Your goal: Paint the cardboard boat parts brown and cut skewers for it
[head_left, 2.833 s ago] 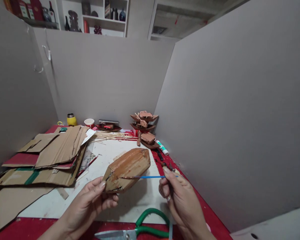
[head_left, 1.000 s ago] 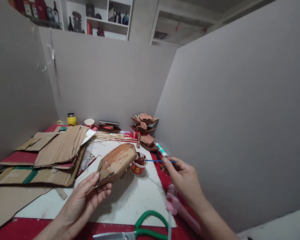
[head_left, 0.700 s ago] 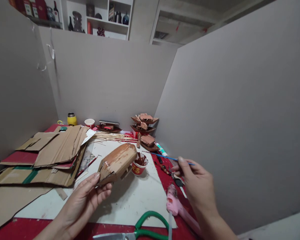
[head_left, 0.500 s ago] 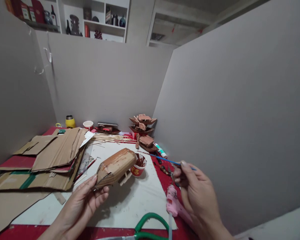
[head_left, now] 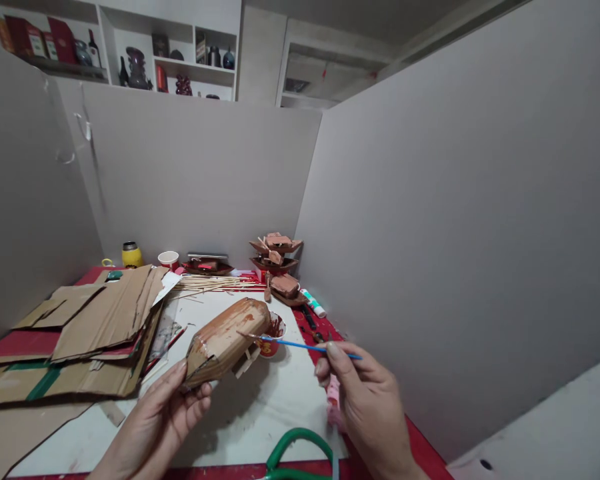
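Note:
My left hand (head_left: 173, 407) grips the near end of a cardboard model boat (head_left: 225, 340), its bottom turned up and partly coated in reddish-brown paint. Between the thumb and fingers of my right hand (head_left: 363, 393) is a thin blue paintbrush (head_left: 300, 345). The brush's tip lies against the boat's bottom, towards its right side. Just behind the boat stands a paper cup (head_left: 275, 337) with brown paint on its inside, partly hidden by the boat. Small slats stick out under the boat's right side.
Stacked cardboard sheets (head_left: 100, 320) cover the left. Thin sticks (head_left: 215, 285) and brown model boats (head_left: 280, 260) are at the back, with a yellow jar (head_left: 131, 255) and a white tube (head_left: 313, 302). Green-handled scissors (head_left: 295, 437) and a pink glue gun (head_left: 333, 400) lie in front.
My right hand has moved left, bringing the brush tip from near the paint cup onto the boat's bottom. My left hand still holds the boat. The camera view has shifted slightly.

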Available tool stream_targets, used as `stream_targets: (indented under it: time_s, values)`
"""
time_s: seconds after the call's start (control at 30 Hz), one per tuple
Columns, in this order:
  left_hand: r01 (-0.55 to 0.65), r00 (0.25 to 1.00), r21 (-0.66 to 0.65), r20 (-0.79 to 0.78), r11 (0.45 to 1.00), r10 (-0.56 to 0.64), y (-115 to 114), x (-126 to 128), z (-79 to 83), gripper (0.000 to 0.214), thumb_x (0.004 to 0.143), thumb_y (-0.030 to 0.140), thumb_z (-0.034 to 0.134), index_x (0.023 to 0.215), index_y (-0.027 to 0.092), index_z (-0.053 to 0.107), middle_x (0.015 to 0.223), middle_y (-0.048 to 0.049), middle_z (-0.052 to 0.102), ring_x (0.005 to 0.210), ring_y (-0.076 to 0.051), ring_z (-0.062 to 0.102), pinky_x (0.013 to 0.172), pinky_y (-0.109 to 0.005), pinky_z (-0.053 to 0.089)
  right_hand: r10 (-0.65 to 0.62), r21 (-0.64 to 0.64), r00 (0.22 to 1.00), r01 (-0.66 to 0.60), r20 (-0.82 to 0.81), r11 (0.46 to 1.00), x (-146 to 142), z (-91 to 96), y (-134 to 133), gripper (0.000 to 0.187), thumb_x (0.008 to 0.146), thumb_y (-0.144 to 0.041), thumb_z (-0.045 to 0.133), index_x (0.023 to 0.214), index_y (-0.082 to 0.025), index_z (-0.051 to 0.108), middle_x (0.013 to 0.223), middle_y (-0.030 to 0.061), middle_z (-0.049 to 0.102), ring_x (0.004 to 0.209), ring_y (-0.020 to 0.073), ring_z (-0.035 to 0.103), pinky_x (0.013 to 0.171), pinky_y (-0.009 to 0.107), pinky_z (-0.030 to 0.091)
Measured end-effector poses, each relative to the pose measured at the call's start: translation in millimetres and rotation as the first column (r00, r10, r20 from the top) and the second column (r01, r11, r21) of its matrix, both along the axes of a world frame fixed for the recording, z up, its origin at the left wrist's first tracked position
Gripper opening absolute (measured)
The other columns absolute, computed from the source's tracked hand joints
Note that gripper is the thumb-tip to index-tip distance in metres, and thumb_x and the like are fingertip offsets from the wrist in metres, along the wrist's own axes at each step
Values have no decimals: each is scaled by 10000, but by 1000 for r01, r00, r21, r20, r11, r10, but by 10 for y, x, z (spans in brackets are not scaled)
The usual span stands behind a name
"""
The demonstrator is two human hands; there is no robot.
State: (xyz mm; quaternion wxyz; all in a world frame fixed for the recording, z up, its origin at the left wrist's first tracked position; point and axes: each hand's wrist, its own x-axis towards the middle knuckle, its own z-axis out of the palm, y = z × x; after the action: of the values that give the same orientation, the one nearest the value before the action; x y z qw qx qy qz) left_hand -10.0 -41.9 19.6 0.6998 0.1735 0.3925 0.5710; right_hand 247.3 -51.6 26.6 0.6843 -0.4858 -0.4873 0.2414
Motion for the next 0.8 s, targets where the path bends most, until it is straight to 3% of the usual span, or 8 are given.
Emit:
stream_targets:
  time_s: [0.1, 0.17, 0.33, 0.4, 0.67, 0.8]
  values:
    - [-6, 1000, 6, -15, 1000, 6, 7, 3, -5, 160, 882, 31, 626, 1018, 94, 682, 837, -130, 785, 657, -196, 759, 595, -279, 651, 102, -12, 995, -102, 4, 995, -90, -30, -73, 361, 876, -521, 699, 689, -215, 739, 531, 8, 650, 500, 158, 609, 525, 263, 540]
    - [-1, 1000, 14, -18, 1000, 1, 12, 0, -10, 157, 882, 31, 627, 1015, 96, 680, 843, -133, 785, 664, -199, 760, 604, -286, 653, 95, -15, 995, -95, -12, 995, -110, -44, -103, 332, 871, -518, 707, 733, -220, 760, 540, 9, 653, 505, 166, 618, 521, 271, 548]
    - [5, 1000, 12, -19, 1000, -5, 1, -12, -26, 131, 875, 42, 648, 977, 109, 696, 832, -118, 778, 663, -195, 755, 604, -283, 652, -224, 47, 975, 224, -6, 973, -1, -59, -72, 263, 872, -475, 727, 776, -232, 756, 623, 11, 684, 558, 147, 609, 538, 232, 531]
    - [7, 1000, 7, -24, 1000, -7, -5, -13, -32, 122, 866, 40, 662, 955, 115, 700, 829, -109, 777, 665, -196, 755, 611, -289, 655, -263, 61, 964, 261, 33, 963, 39, -74, -45, 259, 876, -465, 724, 771, -230, 757, 618, 11, 685, 549, 142, 605, 538, 226, 529]
    - [16, 999, 24, -50, 1000, -15, -26, 28, 34, 85, 850, 45, 685, 888, 110, 724, 824, -104, 777, 659, -179, 742, 610, -273, 648, -5, 74, 992, -5, 124, 997, -120, -115, -166, 214, 898, -412, 707, 803, -247, 804, 579, 15, 697, 517, 159, 641, 529, 245, 552]
    - [33, 998, 34, -48, 999, -32, -46, 29, 68, 98, 824, 85, 736, 912, 128, 737, 842, -89, 780, 682, -179, 742, 618, -271, 646, 4, 65, 993, -11, 118, 998, -140, -90, -185, 256, 897, -440, 701, 765, -242, 797, 562, 18, 691, 515, 161, 642, 514, 235, 546]
